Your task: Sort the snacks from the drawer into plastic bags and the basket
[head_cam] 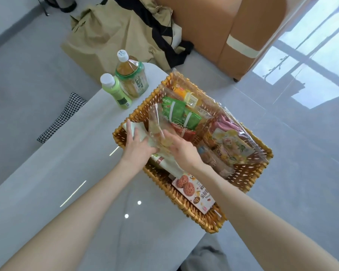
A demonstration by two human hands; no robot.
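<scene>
While the clear plastic bag [157,122] is held up over the left corner of the wicker basket [194,214], its lower part is gripped by the curled fingers of the right hand [181,151]. The left hand [137,147] is laid with straight, spread fingers on a pale green packet [138,128] just beside that bag. Inside the basket, green snack packets [179,112], an orange packet [186,94], a second clear bag [231,145] filled with snacks and a cookie box [196,192] are seen. The basket is set at the right edge of the white table [67,153], where a tea bottle [130,77] and a light green bottle [116,91] stand upright near its far-left side. A beige cloth bag [110,36] is seen on the floor beyond.
</scene>
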